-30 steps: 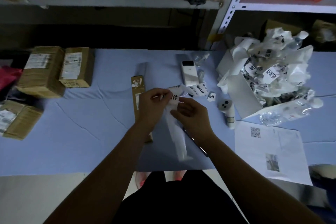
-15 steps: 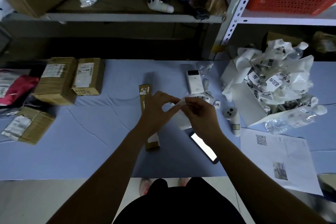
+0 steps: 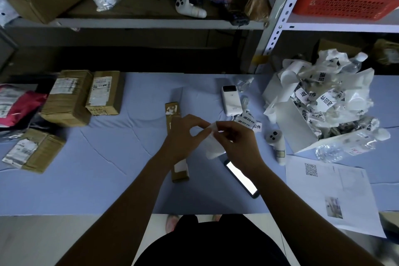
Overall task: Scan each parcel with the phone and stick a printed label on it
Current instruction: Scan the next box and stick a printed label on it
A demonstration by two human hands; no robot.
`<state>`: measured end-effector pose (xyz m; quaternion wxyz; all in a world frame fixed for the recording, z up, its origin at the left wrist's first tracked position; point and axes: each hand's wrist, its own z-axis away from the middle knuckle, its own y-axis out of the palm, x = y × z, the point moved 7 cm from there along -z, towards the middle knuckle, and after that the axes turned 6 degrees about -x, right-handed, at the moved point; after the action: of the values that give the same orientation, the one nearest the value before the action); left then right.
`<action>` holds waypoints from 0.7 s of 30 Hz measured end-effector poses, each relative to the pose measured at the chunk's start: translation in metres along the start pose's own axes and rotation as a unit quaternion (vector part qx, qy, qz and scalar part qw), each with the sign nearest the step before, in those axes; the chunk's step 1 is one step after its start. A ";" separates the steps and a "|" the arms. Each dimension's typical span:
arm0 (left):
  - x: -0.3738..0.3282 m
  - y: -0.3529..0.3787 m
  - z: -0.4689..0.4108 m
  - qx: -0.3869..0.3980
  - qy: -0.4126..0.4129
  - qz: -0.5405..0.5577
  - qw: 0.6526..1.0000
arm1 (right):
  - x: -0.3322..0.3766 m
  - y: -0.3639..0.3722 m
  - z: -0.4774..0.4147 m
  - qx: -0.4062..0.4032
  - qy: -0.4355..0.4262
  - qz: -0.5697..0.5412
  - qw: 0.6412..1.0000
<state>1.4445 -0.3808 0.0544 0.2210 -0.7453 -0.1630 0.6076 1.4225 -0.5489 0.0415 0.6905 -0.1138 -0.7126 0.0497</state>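
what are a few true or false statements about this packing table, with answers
The left hand and right hand pinch the white paper label strip. True.
The black phone with lit screen is in the right hand. False: it lies on the blue table.
The long narrow brown cardboard box lies beneath the left hand. True.
The white box heaped with crumpled label scraps sits left of the hands. False: it sits to their right.
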 end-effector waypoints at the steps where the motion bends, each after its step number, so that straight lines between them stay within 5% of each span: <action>1: 0.002 0.000 -0.001 -0.001 -0.007 0.005 1.000 | 0.001 0.000 0.000 0.006 -0.006 0.003 1.000; 9: 0.003 0.007 0.000 0.032 -0.053 0.084 0.995 | -0.005 -0.001 -0.005 0.059 0.026 0.000 0.998; 17: 0.009 0.010 0.001 -0.015 -0.112 0.134 0.984 | -0.010 -0.008 -0.007 0.079 0.023 0.042 0.996; 21: -0.001 0.010 -0.001 -0.025 -0.067 0.097 0.993 | -0.014 -0.012 -0.006 0.057 0.036 0.019 0.998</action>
<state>1.4453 -0.3903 0.0503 0.1307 -0.7208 -0.1194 0.6702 1.4274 -0.5646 0.0307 0.7199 -0.0895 -0.6810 0.0995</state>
